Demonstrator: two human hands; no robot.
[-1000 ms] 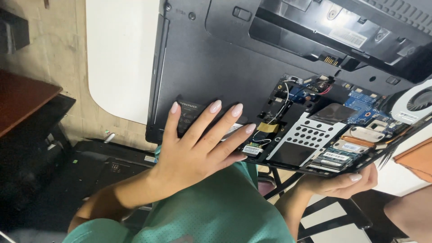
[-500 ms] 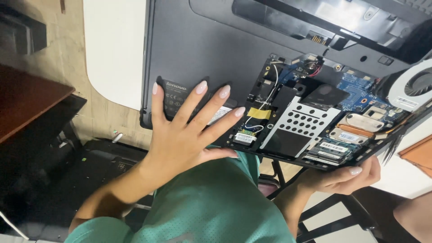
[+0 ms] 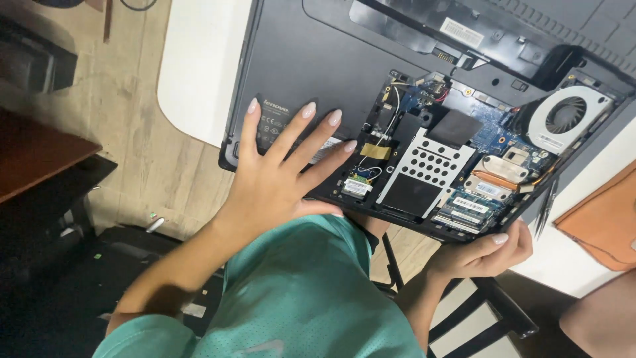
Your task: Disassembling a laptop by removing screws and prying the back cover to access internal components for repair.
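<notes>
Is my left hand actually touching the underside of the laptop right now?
Touching. The head view shows the left hand lying flat with fingers spread on the laptop's black bottom panel, with no gap visible under the fingers.

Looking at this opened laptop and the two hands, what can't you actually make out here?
Head view:
- Laptop far edge: cut off by the frame top.
- Left hand palm: pressed flat on the laptop base, hidden.
- Right hand grip: fingers curl under the near edge, contact hidden.
- Memory modules: markings too small.

Matt black plastic laptop (image 3: 311, 59) shell
</notes>
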